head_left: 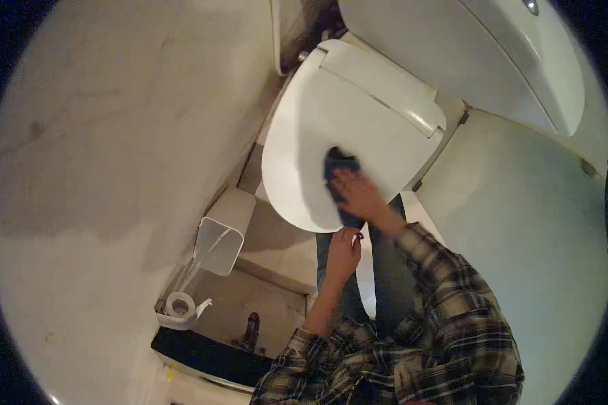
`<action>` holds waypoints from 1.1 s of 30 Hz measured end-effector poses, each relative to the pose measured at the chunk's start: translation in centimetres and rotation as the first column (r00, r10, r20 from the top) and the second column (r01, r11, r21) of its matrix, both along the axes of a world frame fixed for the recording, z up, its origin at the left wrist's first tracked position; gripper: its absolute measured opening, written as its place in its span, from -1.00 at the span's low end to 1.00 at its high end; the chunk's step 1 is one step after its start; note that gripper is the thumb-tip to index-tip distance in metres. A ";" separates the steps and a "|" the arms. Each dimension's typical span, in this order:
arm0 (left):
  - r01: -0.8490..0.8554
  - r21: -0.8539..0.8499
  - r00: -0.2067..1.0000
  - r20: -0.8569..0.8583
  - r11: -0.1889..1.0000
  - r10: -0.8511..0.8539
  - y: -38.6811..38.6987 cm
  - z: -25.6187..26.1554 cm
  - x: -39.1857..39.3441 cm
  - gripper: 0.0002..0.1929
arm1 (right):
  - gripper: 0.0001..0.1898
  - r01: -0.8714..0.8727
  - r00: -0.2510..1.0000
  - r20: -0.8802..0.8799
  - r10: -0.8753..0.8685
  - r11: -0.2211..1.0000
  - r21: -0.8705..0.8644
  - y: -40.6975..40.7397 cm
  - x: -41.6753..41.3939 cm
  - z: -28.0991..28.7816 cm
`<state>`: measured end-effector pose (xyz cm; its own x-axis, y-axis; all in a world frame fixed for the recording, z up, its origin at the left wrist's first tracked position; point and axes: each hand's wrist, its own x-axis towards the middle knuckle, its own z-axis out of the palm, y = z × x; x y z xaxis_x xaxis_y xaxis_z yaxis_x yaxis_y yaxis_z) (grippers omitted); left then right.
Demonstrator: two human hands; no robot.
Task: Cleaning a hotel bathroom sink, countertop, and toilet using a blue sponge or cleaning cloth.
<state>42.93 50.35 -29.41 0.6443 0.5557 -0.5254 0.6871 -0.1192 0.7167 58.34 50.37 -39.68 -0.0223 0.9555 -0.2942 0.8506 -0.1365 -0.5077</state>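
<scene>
A dark blue cloth item (334,163) lies lengthwise on the white toilet lid (370,126), reaching to the lid's front edge. My right hand (359,195) rests palm down over its middle, fingers extended and slightly blurred. At the lid's front edge, my left hand (343,250) has its fingers closed at the near end of the cloth. A small purple bit shows by the left fingertips; what it is I cannot tell. The toilet lid is down on the bowl.
A white open-topped bin (228,223) stands to the left by the wall. Beyond it are a toilet paper roll (180,305), a dark shelf (207,354) and a dark fitting (252,326). A white basin (486,55) overhangs at upper right, beside a frosted panel (517,212).
</scene>
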 end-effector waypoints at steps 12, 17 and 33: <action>-0.123 -0.012 0.992 0.008 0.992 0.123 -2.6 -1.1 -9.3 -0.75 | -0.44 0.272 0.946 0.082 -0.314 0.905 0.327 15.7 -6.0 0.2; -0.134 -0.112 0.989 -0.081 0.985 0.126 -1.7 -0.3 -11.3 -0.76 | -0.54 0.011 0.991 0.117 -0.064 0.914 0.406 9.5 -8.6 -1.3; 0.035 0.102 0.997 0.065 0.994 -0.042 0.7 -1.5 2.3 -0.69 | -0.39 0.550 0.638 0.328 -0.697 0.710 0.440 16.5 13.4 0.9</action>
<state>45.20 51.07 -30.90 0.6981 0.5779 -0.4228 0.6314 -0.2184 0.7440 71.75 66.86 -38.78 0.6698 0.7236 0.1669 0.7413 -0.6387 -0.2060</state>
